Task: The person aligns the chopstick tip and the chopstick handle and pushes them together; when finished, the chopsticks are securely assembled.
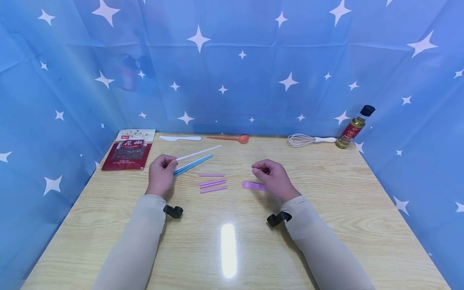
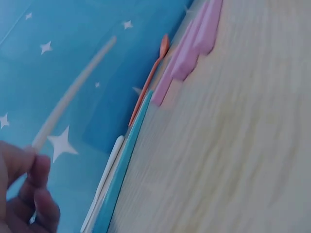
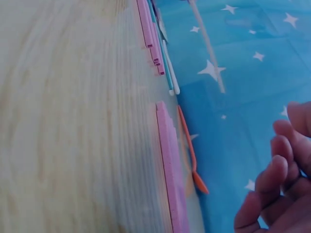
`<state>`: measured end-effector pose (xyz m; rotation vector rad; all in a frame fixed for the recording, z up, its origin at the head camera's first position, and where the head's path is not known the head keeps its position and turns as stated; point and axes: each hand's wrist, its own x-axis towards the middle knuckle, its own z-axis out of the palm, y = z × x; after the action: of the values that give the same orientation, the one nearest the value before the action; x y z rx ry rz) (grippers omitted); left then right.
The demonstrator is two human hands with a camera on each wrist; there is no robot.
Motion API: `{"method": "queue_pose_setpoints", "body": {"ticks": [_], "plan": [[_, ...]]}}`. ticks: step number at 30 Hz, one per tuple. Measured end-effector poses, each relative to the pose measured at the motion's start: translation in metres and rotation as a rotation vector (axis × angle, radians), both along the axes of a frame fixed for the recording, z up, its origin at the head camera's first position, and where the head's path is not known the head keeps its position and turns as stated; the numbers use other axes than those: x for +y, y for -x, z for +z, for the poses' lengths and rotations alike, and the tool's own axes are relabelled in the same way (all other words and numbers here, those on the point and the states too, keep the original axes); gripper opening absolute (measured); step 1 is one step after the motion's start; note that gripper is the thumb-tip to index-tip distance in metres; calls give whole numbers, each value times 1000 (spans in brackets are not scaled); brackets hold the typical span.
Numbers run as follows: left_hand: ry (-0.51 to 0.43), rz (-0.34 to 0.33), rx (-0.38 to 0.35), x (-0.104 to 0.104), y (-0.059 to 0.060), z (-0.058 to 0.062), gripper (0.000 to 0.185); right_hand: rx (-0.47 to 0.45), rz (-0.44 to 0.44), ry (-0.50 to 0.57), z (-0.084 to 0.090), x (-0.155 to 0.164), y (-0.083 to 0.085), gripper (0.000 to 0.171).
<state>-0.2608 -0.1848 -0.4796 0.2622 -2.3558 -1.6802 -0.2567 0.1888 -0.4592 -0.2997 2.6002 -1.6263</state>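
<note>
Head view: I see both hands low over the wooden table [image 1: 326, 193], well apart from each other.
Left hand: my left hand [image 1: 160, 174] pinches a white stick [image 1: 198, 153] that angles up off the table; a blue stick [image 1: 192, 164] runs out from under the same fingers, but I cannot tell whether it is gripped or lying flat.
Right hand: my right hand [image 1: 272, 178] hovers with fingers loosely curled, holding nothing, just over a bundle of pink sticks [image 1: 252, 185].
Loose pieces: three more pink strips [image 1: 212, 182] lie between the hands.
Back edge: white knife [image 1: 180, 138], orange spoon [image 1: 230, 138], whisk [image 1: 306, 139], bottle [image 1: 354, 127] and red packet [image 1: 127, 150], all well away.
Risk: the white stick is held at its very end, so I judge it could twist or drop; a sweep of either wrist could scatter the pink strips.
Hard to make out: both wrist views are smeared; the right hand covers part of the pink bundle, so its count is unclear.
</note>
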Motion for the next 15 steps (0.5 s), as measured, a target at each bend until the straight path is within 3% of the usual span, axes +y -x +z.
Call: {"method": "queue_pose_setpoints", "body": {"ticks": [7, 15], "plan": [[33, 106, -99, -8, 0, 2, 22, 12, 7, 16, 0, -2, -1, 27], [174, 140, -225, -12, -2, 1, 25, 23, 27, 22, -3, -2, 0, 27]]}}
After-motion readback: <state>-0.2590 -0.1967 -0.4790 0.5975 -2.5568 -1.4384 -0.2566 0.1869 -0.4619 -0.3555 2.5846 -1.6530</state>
